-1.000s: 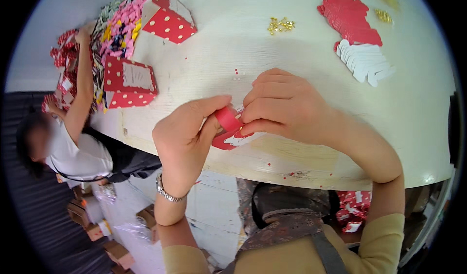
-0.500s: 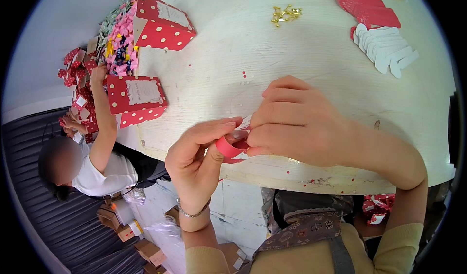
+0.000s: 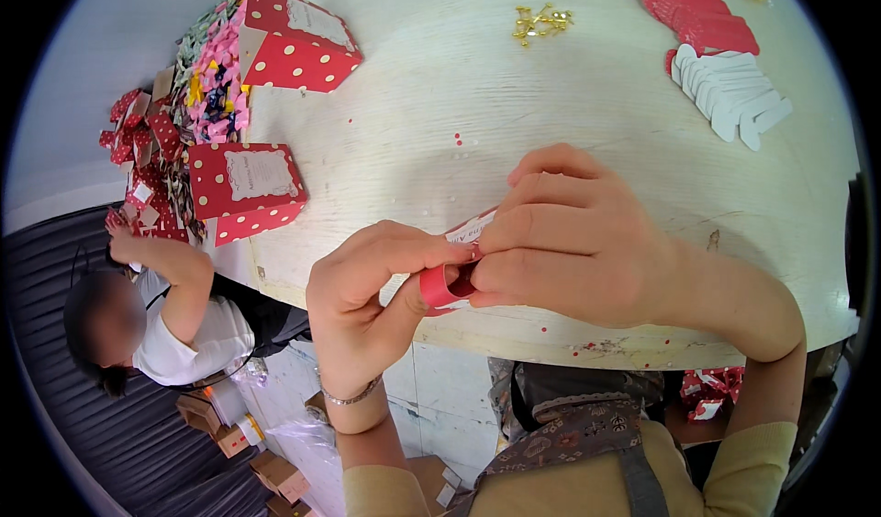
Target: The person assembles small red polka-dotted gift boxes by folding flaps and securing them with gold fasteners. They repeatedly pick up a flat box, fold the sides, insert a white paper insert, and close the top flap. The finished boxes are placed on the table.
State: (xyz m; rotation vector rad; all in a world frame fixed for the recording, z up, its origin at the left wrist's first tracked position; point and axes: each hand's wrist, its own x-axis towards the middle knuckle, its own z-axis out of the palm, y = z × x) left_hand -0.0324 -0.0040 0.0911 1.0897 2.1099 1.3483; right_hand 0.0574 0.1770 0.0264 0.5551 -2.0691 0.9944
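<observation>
In front of me, near the table's front edge, both hands hold a small red piece of card with a white printed patch. The red card (image 3: 438,289) bends round into a loop at its left end. My left hand (image 3: 362,301) is closed on that loop, its thumb in front and its index finger along the top. From the other side, my right hand (image 3: 583,242) pinches the card with curled fingers. Those fingers hide most of the card's right part, and I cannot see whether a fastener is between them.
Small gold fasteners (image 3: 541,24) lie at the far middle. Red card strips (image 3: 693,8) and white strips (image 3: 730,90) are fanned at the far right. Two red dotted boxes (image 3: 246,182) stand left, beside a pile of wrapped sweets (image 3: 218,77). A co-worker (image 3: 197,329) is at the left edge.
My fingers have shifted slightly on the red card, with the right hand still pinching it. The co-worker's raised arm has come down from the sweets toward the red dotted pieces.
</observation>
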